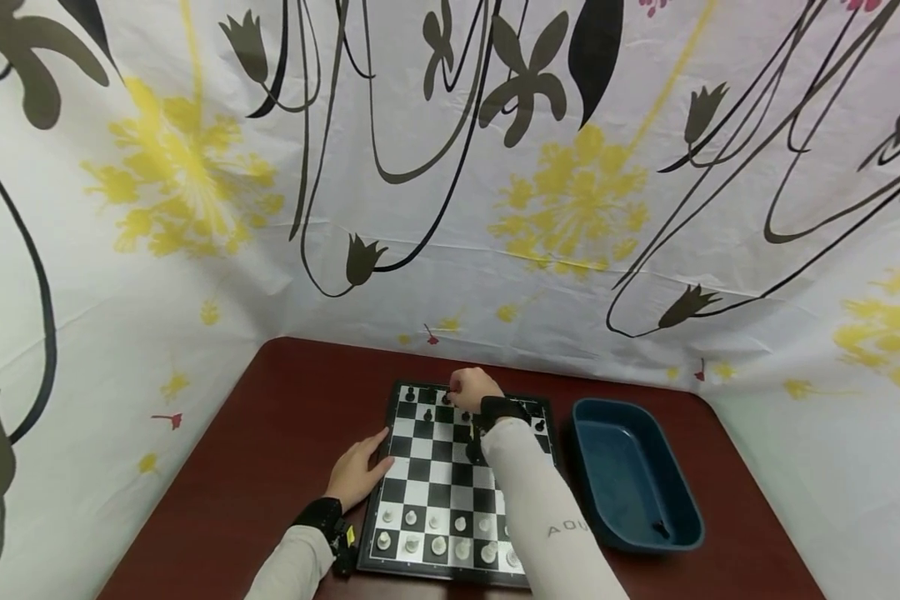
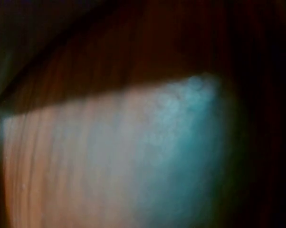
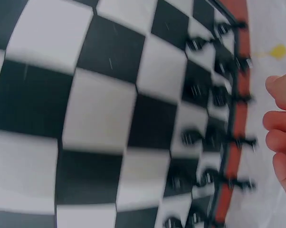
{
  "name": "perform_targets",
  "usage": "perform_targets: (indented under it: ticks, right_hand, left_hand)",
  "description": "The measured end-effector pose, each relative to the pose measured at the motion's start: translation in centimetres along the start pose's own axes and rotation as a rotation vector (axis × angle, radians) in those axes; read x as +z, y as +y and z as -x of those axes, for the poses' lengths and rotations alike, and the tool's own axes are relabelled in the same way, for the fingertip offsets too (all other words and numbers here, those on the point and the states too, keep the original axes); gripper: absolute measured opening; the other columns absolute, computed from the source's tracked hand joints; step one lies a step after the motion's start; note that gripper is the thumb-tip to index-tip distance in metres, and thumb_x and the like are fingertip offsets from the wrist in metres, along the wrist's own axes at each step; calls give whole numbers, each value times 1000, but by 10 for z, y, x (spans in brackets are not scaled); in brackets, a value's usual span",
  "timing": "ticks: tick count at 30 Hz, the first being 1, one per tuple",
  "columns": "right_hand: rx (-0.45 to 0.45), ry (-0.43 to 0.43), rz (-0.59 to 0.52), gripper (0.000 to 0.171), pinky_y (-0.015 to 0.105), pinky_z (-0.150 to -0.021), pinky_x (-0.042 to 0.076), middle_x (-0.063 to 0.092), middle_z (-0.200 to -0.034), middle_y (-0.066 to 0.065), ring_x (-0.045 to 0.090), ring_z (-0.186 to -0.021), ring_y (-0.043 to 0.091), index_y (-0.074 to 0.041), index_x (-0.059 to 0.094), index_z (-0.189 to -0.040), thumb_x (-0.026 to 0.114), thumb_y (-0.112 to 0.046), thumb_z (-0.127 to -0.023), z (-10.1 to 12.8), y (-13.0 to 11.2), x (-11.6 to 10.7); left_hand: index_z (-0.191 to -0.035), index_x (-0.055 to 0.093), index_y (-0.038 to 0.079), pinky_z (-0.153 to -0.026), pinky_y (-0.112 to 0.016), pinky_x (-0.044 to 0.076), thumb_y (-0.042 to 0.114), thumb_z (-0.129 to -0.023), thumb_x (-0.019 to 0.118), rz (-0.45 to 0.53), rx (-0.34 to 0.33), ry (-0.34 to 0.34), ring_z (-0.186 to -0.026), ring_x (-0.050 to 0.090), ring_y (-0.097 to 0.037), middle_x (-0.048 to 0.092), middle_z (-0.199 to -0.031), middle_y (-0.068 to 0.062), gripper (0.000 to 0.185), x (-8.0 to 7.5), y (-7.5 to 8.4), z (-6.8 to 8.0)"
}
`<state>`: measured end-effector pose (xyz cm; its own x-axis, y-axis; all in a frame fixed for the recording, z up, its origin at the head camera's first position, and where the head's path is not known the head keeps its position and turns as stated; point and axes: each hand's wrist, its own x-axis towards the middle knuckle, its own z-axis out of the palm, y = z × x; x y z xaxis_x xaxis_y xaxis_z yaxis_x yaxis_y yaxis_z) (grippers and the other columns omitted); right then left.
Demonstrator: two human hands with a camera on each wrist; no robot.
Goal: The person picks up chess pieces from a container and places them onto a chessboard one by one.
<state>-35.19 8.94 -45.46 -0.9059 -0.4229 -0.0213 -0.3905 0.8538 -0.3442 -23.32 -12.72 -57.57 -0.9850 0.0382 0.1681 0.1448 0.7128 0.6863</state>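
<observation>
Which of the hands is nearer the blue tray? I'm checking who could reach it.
The right hand. It is over the far end of the chessboard, left of the blue tray. The left hand rests on the table at the board's left edge, farther away.

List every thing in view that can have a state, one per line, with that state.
Black-and-white folding chessboard: open flat on the table.
White plastic chess pieces: upright in the near rows.
Black plastic chess pieces: upright in the far rows.
Dark blue plastic rectangular tray: upright beside the board, one small dark item inside.
Left hand: flat, touching the board's left edge.
Right hand: over the far rows; grip hidden.
</observation>
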Motion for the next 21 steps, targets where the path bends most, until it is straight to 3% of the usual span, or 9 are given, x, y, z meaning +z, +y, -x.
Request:
perform_targets:
  ticks: [8,16,21]
  right_hand:
    - [107,59,34,11,33,-62,46,62,-83,4,55,-71,17,-10,64,-88,63,-20,-85,30,51,-36]
    - [197,12,33,19,37,-67,48,63,-90,9,57,-76,21,-5,63,-97,62,-19,-86,68,105,-63]
    - [202,8,26,22,39,-68,48,63,-88,13,58,-77,24,1,61,-99,61,-17,-85,93,139,-78]
  left_hand:
    - [-136,44,17,-92,-49,40,39,-85,61,4,-4,-5,-115,49,-30,51,-129,-11,58,3,-3,0]
    - [-136,45,16,-92,-50,39,38,-85,61,12,-4,-13,-116,48,-33,51,-129,-14,58,3,-4,0]
    - [-136,44,15,-92,-50,39,36,-85,61,12,12,-14,-115,48,-32,51,-129,-14,57,4,-4,-1]
